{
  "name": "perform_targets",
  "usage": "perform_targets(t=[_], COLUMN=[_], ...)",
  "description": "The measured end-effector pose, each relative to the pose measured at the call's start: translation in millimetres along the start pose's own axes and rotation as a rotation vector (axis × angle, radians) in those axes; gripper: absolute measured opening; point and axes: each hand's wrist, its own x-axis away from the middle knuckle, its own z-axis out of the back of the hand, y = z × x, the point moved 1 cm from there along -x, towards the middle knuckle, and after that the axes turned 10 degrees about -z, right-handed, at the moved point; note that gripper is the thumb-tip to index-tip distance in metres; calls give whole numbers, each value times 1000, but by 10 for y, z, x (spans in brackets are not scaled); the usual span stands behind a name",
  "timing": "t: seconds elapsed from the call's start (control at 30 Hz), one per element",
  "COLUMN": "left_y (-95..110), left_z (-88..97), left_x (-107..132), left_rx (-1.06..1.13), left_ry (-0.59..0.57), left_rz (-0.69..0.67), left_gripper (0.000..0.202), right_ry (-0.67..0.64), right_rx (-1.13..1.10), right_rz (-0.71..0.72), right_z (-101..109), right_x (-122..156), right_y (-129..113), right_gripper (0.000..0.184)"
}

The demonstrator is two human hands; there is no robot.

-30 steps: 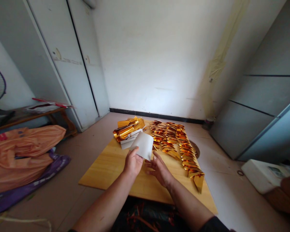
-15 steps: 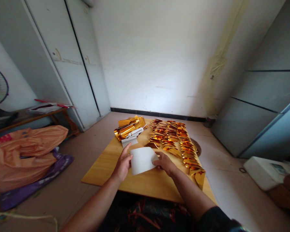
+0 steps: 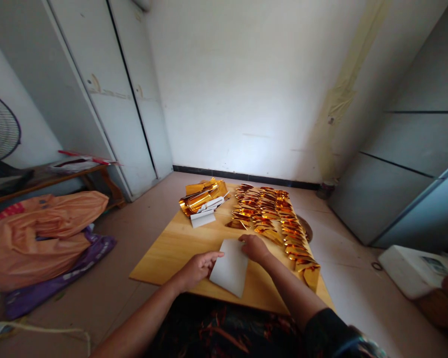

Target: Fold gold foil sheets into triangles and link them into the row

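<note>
Head view looks down on a low wooden table (image 3: 171, 253) where a white sheet (image 3: 230, 268) lies flat near its front edge, white side up. Left hand (image 3: 197, 267) rests at the sheet's left edge with fingers stretched out and laid on the paper, not closed around anything; right hand (image 3: 254, 247) presses down on the sheet's far right corner, fingers curled loosely on top of it, gripping nothing that I can make out. Along the right side of the table runs a long row of folded gold foil pieces (image 3: 272, 219), many of them, overlapping one another from the far end to the front corner. At the far left of the table sits a pile of unfolded gold foil sheets (image 3: 201, 198) with a few white-backed ones (image 3: 203, 218) just in front of it. Judging by this, a good many pieces are already folded, the sheet under the hands shows no fold yet, and the far pile is what remains. No brand, label or writing can be read on the foil, the sheet or the table; anything printed elsewhere in the room is too small to make out.
</note>
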Motion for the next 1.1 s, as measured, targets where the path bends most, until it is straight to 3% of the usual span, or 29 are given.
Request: perform_targets(t=[0.13,0.23,0.4,0.53,0.67,0.87,0.97,1.1], left_y=[-60,-60,3,6,-49,-99,-110,-115], left_z=[10,8,-34,-49,-50,-18,-8,-1], left_x=[-86,-115,-47,-6,-20,-53,-77,-123], left_rx=[-393,-656,-875,-941,-917,-821,-772,-768], left_ry=[40,-25,-97,-55,-124,-134,-89,4], left_rz=[-197,-355,-435,-486,-502,-485,-516,-539], left_gripper=[52,56,53,42,46,43,42,45], right_ry=[35,74,108,150,166,292,383,410], right_rx=[89,123,156,161,124,-155,-305,-271], right_rz=[17,41,99,105,90,162,90,-35], right_z=[-31,-40,-78,-136,-170,-120,-80,-29], right_x=[40,72,104,111,125,58,-68,-228], right_y=[-43,-48,4,47,67,140,164,125], right_gripper=[39,34,29,25,22,21,30,27])
